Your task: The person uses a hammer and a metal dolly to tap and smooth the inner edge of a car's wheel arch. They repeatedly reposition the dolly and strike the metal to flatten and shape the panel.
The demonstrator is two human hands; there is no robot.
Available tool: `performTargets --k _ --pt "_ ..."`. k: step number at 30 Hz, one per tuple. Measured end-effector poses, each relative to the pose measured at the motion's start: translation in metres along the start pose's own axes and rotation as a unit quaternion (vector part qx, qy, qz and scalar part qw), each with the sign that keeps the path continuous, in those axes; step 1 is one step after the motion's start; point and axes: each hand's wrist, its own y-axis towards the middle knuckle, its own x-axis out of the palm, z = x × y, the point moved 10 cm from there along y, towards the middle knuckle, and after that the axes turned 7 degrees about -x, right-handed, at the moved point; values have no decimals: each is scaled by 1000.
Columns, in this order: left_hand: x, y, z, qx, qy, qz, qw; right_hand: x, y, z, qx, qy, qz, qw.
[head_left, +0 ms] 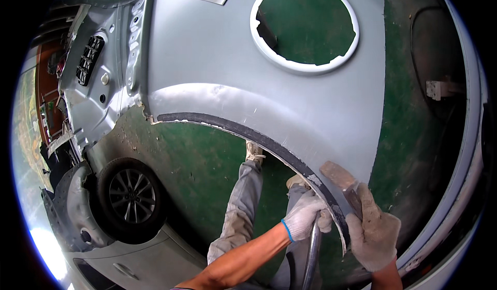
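Observation:
A silver-grey car body panel [207,52] lies before me, its curved wheel-arch edge lined with a dark strip [259,137]. Below the right end of that arch, my left hand [305,217], in a white glove with a blue cuff, is closed around a grey metal bar [311,254]. The bar's upper end is hidden by the fingers, close under the edge. My right hand [374,230], in a dirty white glove, grips a worn brown block-like tool [337,175]. That tool lies over the panel's outer face beside the arch; its exact kind is unclear.
A round opening with a white rim [253,26] sits in the panel's upper part. Bare inner metalwork [98,98] borders it on the left. Lower left stands a car with a wheel [132,197]. My legs [235,207] and shoes are on the green floor [199,155] beneath the arch.

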Motion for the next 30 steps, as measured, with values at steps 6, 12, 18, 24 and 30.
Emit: performTargets --k 6,12,18,24,30 --pt "-1 -2 7 23 3 -13 1000 -18 -6 1 18 149 130 980" --pt "2 -6 5 2 -5 26 1000 -6 8 -20 -79 6 63 995" --pt "3 -8 16 30 11 7 999 -22 4 -13 -41 108 147 982" --pt "2 -10 23 28 -3 -9 1000 0 18 -5 -28 67 89 993" --pt "-6 -14 28 16 -2 22 1000 -11 41 -20 -60 45 134 988"
